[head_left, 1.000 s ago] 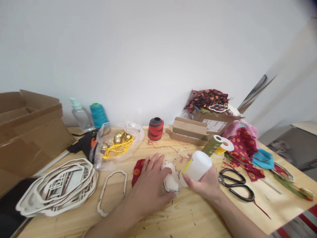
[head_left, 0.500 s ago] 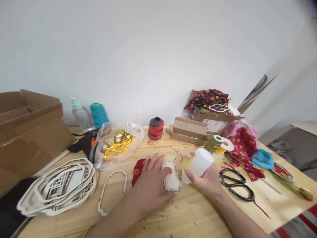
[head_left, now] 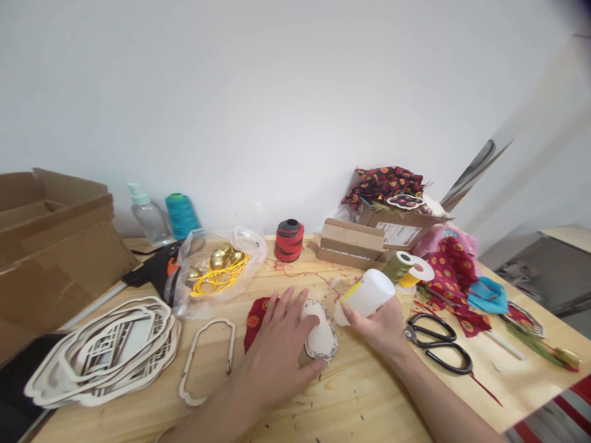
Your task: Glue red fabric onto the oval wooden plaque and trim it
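A white plastic bottle (head_left: 375, 290) with a yellow label lies tilted in my right hand (head_left: 383, 326), its bottom up to the right and its lower end toward the oval piece. My fingers wrap round it. Flat and spread, my left hand (head_left: 284, 344) rests on the table with a fingertip over the left edge of a white oval piece (head_left: 319, 332) with a patterned rim. Part of a red patterned cloth scrap (head_left: 255, 320) shows beyond the left hand. A thin wooden oval frame (head_left: 185, 369) lies left of that hand.
Black-handled scissors (head_left: 447, 347) lie right of my right hand. Stacked wooden frames (head_left: 46, 384) and a cardboard box (head_left: 55, 258) stand left. Behind are a bag of gold bells (head_left: 217, 264), a red thread spool (head_left: 289, 241), a small open box (head_left: 351, 243) and patterned cloth (head_left: 450, 271).
The bottle has shifted slightly left and down toward the oval piece, along with my right hand. My left hand keeps nearly the same place. The whole view has shifted a little.
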The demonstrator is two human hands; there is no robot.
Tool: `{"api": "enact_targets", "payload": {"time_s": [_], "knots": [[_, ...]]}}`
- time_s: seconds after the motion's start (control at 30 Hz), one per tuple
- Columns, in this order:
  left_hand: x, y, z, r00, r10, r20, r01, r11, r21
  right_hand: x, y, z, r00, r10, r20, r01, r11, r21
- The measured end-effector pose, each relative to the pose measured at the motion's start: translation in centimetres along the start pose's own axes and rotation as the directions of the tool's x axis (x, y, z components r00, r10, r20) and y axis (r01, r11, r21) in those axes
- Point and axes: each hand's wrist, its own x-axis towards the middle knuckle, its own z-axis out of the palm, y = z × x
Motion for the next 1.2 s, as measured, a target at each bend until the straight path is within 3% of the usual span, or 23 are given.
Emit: {"api": "enact_targets", "payload": {"time_s": [0.43,0.67,0.9,0.97,1.03,1.1,1.13,1.2], "knots": [[-0.2,0.4,0.0,1.0,-0.004,-0.005,0.004,1.0,0.027,0.7,0.1,0.6,0.989,0.146,-0.039,-0.144,0.989,0.041],[-0.4,0.3,-0.1,1.0,-0.014,0.011,0.014,1.0,0.015,1.7,-0.6,1.9,0.972,0.236,0.017,-0.236,0.959,0.154],[-0.6,0.4,-0.9,0.998,0.013,-0.063,-0.017,0.998,-0.068,1.5,-1.3,0.7,0.906,0.377,-0.192,-0.291,0.885,0.364],[-0.6,0.4,-1.3,0.989,-0.007,-0.146,-0.01,0.993,-0.118,0.8,-2.5,0.2,0.889,0.433,-0.149,-0.301,0.797,0.523],[-0.6,0.5,-1.7,0.975,-0.064,-0.211,0.015,0.974,-0.227,-0.3,-3.9,0.2,0.833,0.546,0.087,-0.365,0.425,0.828],[-0.6,0.7,-2.0,0.964,-0.139,-0.226,0.04,0.918,-0.395,-1.5,-5.2,0.9,0.778,0.562,0.28,-0.394,0.091,0.914],[-0.6,0.9,-2.1,0.961,-0.167,-0.223,0.042,0.878,-0.476,-2.0,-5.8,1.5,0.761,0.54,0.359,-0.408,-0.031,0.912],[-0.5,1.3,-2.6,0.955,-0.184,-0.233,0.011,0.806,-0.592,-2.6,-6.8,3.0,0.731,0.458,0.506,-0.486,-0.171,0.857]]}}
